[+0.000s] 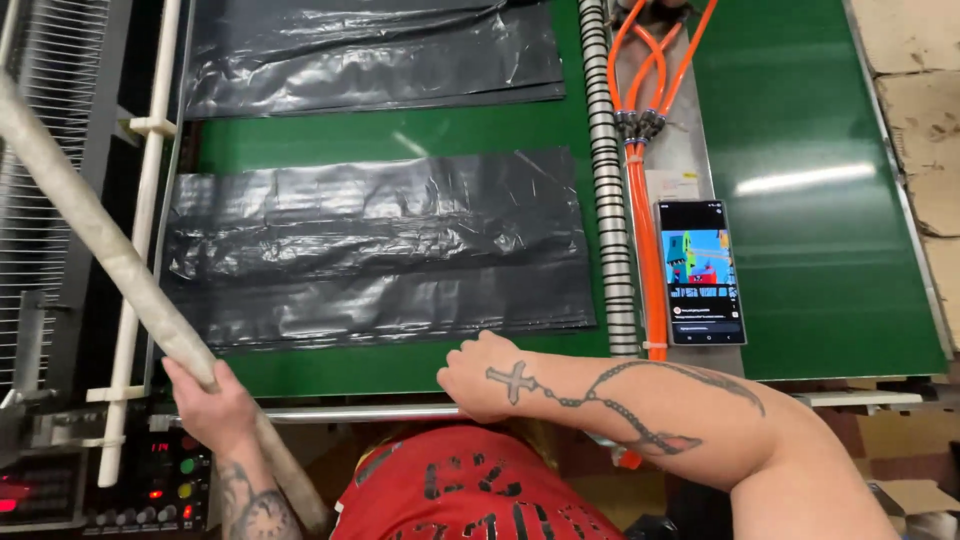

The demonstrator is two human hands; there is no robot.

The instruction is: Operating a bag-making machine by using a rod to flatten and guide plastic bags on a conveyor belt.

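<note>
Black plastic sheets [380, 250] lie flat in a stack on the green conveyor belt [820, 120], their long axis running left to right across the belt, near long edge parallel to the belt's near edge. A second black stack [370, 55] lies further up the belt, well apart from the first.

Right hand [480, 378]: at the belt's near edge, just below the near right corner of the closer stack. Knuckles up, fingers curled under; it looks loosely clenched on or against the metal rail [350, 412] along that edge, though the fingertips are hidden, so I cannot tell whether it grips anything. Forearm comes in from the lower right, tattooed, roughly level with the rail. This hand is the nearer of the two to the stack; the stack lies straight ahead of it and to its left.

Left hand [210, 400]: off the belt's near left corner, closed around a long cardboard tube [100, 235]. Tube slants up and away to the upper left, crossing a white frame bar [140, 250] beside the belt's left edge.

Other items: striped hose [605, 180] and orange cables [645, 230] run lengthwise down a metal strip right of the stack; a phone [702, 272] with lit screen lies just beside them. Control panel [150, 490] with lamps sits below the left hand.
</note>
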